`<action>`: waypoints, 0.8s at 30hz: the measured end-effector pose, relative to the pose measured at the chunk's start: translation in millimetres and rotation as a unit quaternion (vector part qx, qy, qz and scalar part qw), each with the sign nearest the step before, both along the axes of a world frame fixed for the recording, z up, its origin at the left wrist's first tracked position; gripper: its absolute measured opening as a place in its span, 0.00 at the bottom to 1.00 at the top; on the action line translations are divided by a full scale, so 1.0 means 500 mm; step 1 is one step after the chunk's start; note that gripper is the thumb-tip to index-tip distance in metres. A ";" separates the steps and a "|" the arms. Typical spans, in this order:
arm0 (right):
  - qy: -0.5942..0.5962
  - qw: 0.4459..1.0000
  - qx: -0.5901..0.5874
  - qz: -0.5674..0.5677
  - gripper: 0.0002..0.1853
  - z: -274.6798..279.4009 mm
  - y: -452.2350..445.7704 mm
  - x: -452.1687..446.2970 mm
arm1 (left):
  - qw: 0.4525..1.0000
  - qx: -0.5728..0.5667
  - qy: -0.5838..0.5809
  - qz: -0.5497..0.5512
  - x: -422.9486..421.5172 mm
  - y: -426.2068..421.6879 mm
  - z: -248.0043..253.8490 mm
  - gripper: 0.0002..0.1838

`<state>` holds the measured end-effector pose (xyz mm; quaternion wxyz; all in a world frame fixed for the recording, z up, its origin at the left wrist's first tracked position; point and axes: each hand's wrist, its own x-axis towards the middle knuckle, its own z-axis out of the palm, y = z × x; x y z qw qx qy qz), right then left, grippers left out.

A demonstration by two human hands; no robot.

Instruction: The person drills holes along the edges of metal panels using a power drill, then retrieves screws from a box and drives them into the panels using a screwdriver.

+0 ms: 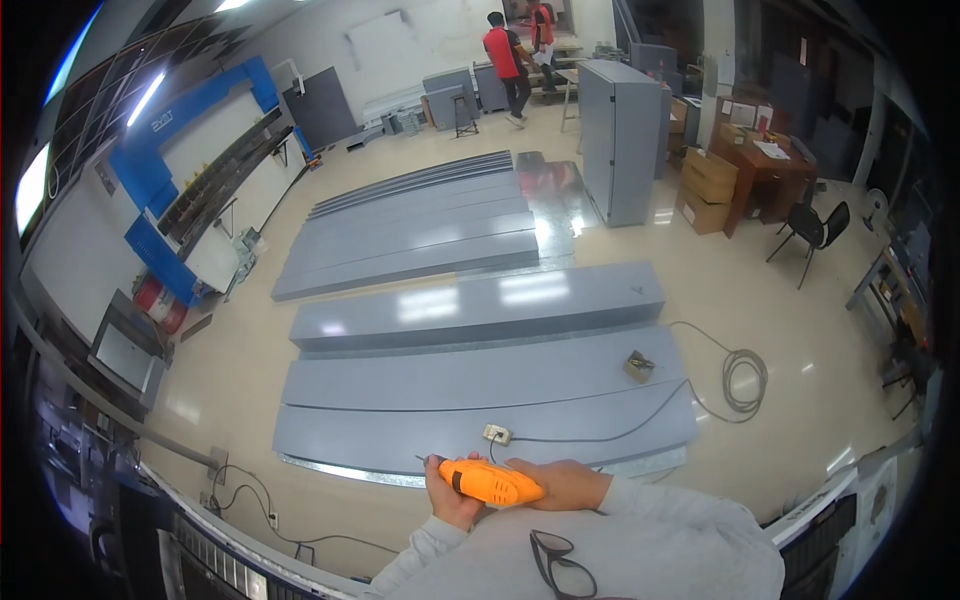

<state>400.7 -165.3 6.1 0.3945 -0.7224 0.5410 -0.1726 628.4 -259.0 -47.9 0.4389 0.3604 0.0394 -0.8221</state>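
An orange power drill (490, 482) lies across my two hands close to my body, its thin bit pointing left. My left hand (450, 500) is wrapped round the front part of the drill. My right hand (555, 482) is at the rear of the tool, its fingers mostly hidden behind the orange body. Just beyond the drill, a pale socket block (497, 433) with a plugged-in cord sits on a long grey metal panel (360, 435). A small open box (638, 367) of small parts rests on the panel further right.
More grey panels (420, 225) lie beyond. A coiled cable (743, 383) is on the floor at right. A tall grey cabinet (612, 140), cardboard boxes (706, 178) and a black chair (812, 232) stand further back. Two people in red vests are at the back; a blue machine (150, 160) is left.
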 end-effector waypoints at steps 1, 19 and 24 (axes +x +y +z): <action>-0.005 1.000 0.004 0.006 0.45 -0.012 -0.006 0.002 | 1.000 -0.001 -0.011 0.004 0.003 0.001 0.005 0.31; 0.038 0.999 -0.016 0.006 0.43 0.013 -0.008 -0.011 | 0.999 0.006 0.010 -0.053 -0.014 -0.019 0.008 0.33; 0.066 0.997 -0.012 -0.036 0.42 -0.006 -0.040 0.043 | 0.996 0.044 0.016 -0.079 0.027 -0.065 -0.038 0.33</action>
